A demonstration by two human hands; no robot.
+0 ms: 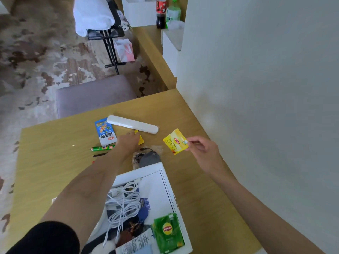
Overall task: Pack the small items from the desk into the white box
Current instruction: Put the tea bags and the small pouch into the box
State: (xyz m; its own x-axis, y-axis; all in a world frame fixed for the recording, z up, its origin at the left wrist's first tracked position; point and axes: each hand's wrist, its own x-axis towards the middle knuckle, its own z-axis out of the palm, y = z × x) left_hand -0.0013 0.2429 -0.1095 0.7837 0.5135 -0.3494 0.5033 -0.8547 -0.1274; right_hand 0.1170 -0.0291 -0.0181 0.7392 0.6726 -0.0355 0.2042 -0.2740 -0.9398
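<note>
My right hand [202,150] pinches a yellow Lipton tea sachet [175,141] by its corner, held above the desk beyond the white box [166,182]. My left hand [126,143] rests palm down on a second yellow sachet [140,139], which is mostly hidden under the fingers. The box lies at the near edge and holds white cables [124,200], a green Lipton sachet [168,231] and other small items. On the desk remain a long white case [132,124], a blue-and-white snack packet [105,132], a green stick [101,148], a black pen [100,154] and a grey pouch [149,158].
The wooden desk [55,162] runs against a white wall [266,88] on the right. A grey stool [95,94] stands beyond the desk's far edge. Further back are a black rack with white cloth [95,15] and two drink bottles [161,13].
</note>
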